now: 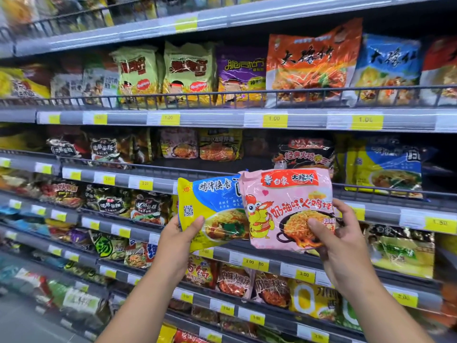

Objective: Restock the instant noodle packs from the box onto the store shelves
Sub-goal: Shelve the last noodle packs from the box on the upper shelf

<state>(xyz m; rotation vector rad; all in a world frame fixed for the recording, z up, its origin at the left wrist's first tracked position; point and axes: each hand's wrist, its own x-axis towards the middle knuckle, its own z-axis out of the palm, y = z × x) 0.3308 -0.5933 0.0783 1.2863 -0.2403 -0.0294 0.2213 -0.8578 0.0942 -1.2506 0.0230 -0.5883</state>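
Holding two noodle packs up before the shelves (247, 120), one to each hand. Gripping the blue-and-yellow pack (212, 206) in the left hand (178, 236), with the thumb on its front and the fingers wrapped behind, out of sight. Pinching the pink pack (289, 209) in the right hand (346, 236), with the thumb across the noodle picture and the fingers (342, 206) curled round its right edge. Overlapping the blue-and-yellow pack a little with the pink one, both in the air and resting on no shelf. No sign of the box in view.

Judged as mid-step: picked up, not yet placed, probably matching each pack to its row. Looks like a match between the blue-and-yellow pack and the similar stack (385, 167) up on the right, and between the pink one and the pinkish packs (270, 288) below the hands, though too blurred to be sure.

Next, most likely: reaching with one hand at a time, lifting the pack over the front rail (440, 200), standing it face outward among its own kind, then letting go. Worth keeping the second pack clear and not nudging neighbours off the edge.
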